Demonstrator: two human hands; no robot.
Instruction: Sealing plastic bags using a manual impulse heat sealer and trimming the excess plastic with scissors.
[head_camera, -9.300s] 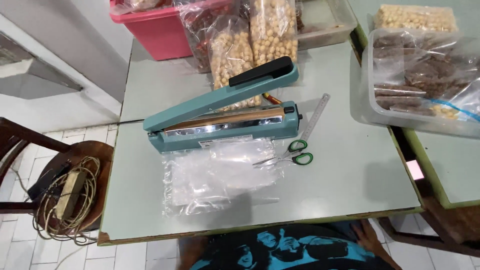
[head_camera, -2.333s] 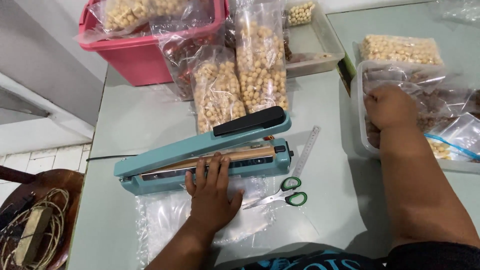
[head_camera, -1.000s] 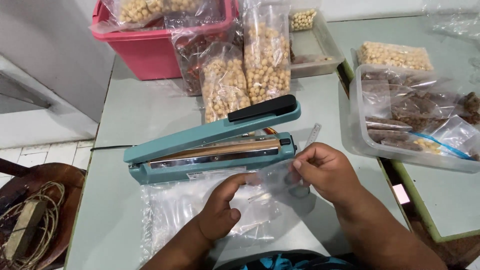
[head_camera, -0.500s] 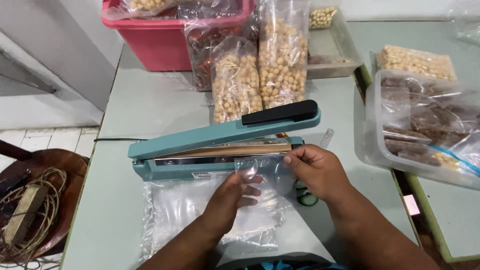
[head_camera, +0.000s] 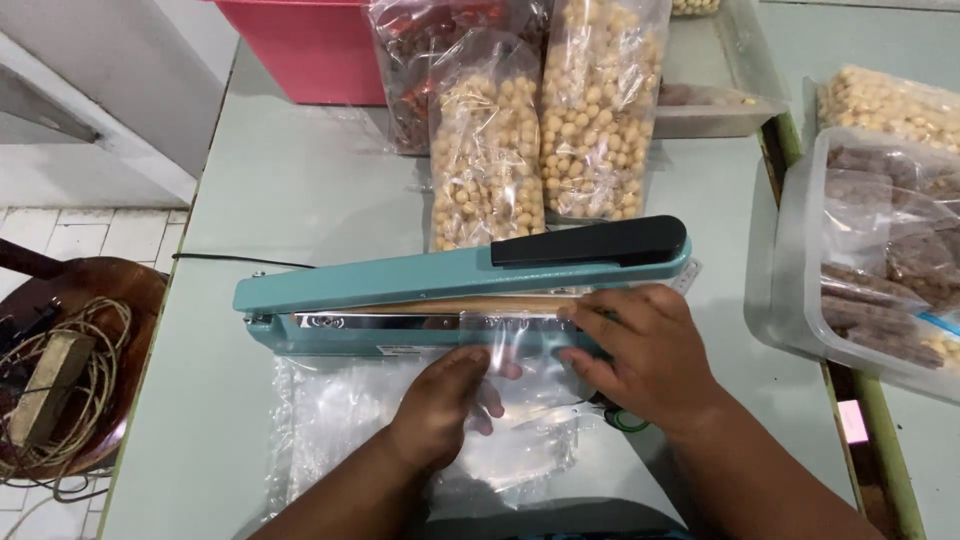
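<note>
A teal heat sealer (head_camera: 400, 285) with a black handle lies across the pale green table (head_camera: 300, 190), its arm raised. My left hand (head_camera: 440, 405) and my right hand (head_camera: 640, 355) both hold a small clear plastic bag (head_camera: 515, 345), its top edge laid on the sealer's metal bar. My left fingers pinch the bag's lower left part. My right hand holds its right edge against the sealer. Under my hands lies a stack of empty clear bags (head_camera: 340, 430).
Behind the sealer stand clear bags of round yellow snacks (head_camera: 490, 150) and a darker bag. A pink tub (head_camera: 310, 50) sits at the back left. A clear container of brown snacks (head_camera: 880, 260) is at right. Green-handled scissors (head_camera: 625, 418) peek out under my right wrist. A wooden chair with cord (head_camera: 60, 370) is at left.
Both hands have brought the small clear bag up so its top edge now lies on the sealer's bar. The camera has moved closer.
</note>
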